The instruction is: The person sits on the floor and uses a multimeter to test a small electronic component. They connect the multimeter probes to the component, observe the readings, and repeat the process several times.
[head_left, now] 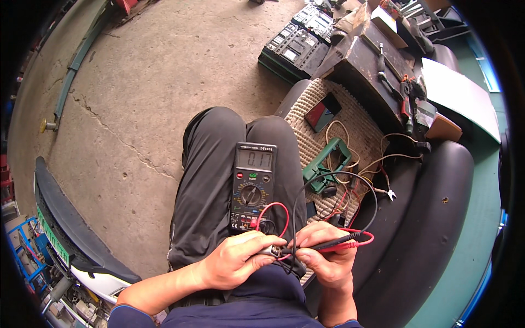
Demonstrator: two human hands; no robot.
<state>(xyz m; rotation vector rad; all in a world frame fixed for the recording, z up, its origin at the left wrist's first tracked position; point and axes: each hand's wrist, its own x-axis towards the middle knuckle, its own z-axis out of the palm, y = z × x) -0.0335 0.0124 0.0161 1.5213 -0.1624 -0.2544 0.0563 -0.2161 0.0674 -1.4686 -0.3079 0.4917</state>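
A black digital multimeter (252, 180) with a lit display and a round dial lies across my thighs. My left hand (232, 262) is closed around a small pale connector (271, 251), its open end facing right. My right hand (331, 265) is closed on a black test probe (345, 239) and a red test probe (340, 247), held side by side with their tips toward the connector. Whether the tips touch its contacts I cannot tell. A red lead (285, 210) loops up from the meter's sockets, and a black lead (296, 197) arcs above my right hand.
To my right, a woven seat mat (298, 106) bears a phone (322, 112), a green plastic frame (328, 164) and tangled wires. A black padded seat (432, 218) stands beyond. Tools lie on a dark box (361, 65). At left, a bumper (60, 218) rests on the concrete floor (131, 71).
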